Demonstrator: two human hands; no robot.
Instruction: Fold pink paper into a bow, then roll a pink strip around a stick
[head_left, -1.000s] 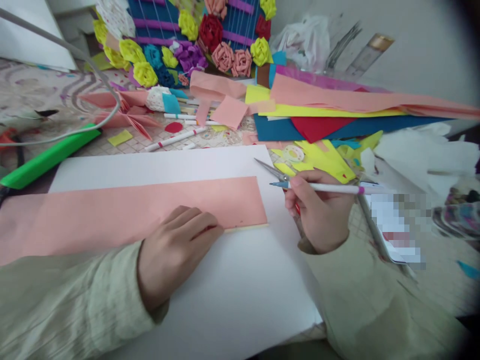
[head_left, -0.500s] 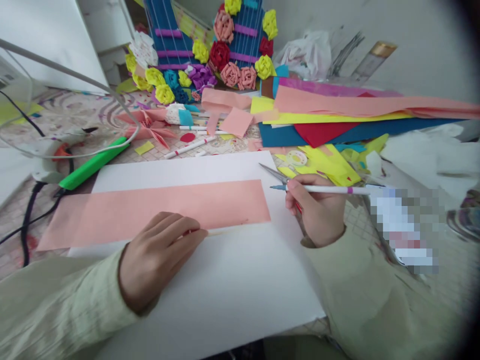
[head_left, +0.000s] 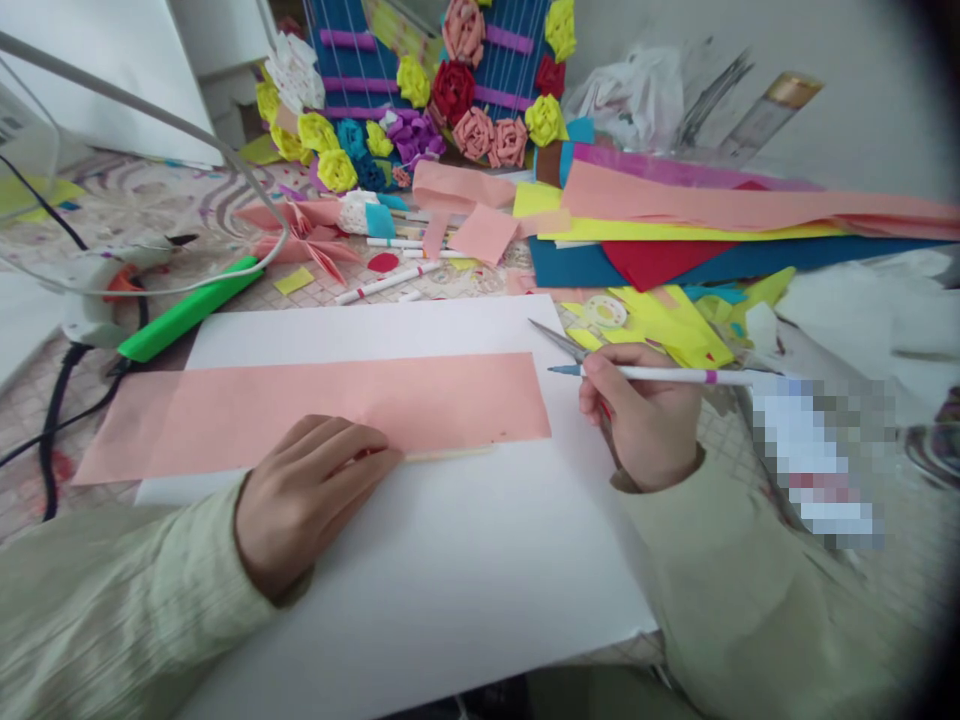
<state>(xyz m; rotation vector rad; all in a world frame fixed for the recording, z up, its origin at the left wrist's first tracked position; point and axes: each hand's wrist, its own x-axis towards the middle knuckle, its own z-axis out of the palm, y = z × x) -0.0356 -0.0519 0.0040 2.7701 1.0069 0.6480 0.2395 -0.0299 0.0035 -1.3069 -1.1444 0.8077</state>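
A long strip of pink crepe paper (head_left: 450,395) lies across a white sheet (head_left: 465,580). At the strip's near edge my left hand (head_left: 307,500) presses down, fingers closed over a thin wooden stick (head_left: 450,454) that runs along that edge. My right hand (head_left: 645,415) grips a white felt-tip pen (head_left: 675,375) with a blue-grey tip pointing left, just beyond the strip's right end. Scissors (head_left: 559,340) show their blades past the same fingers, with a bit of red handle below; whether they are held or lie on the sheet I cannot tell.
Behind the sheet are a green glue-gun stick-like bar (head_left: 191,310), a glue gun (head_left: 97,295) with black cable, and several pens (head_left: 390,283). Coloured paper rolls (head_left: 675,205) and yellow scraps (head_left: 667,320) lie right. Paper flowers (head_left: 454,90) decorate a blue piece behind.
My left hand has slid slightly left along the strip's edge, the stick with it. The right hand keeps its grip on the pen. The whole view has shifted a little.
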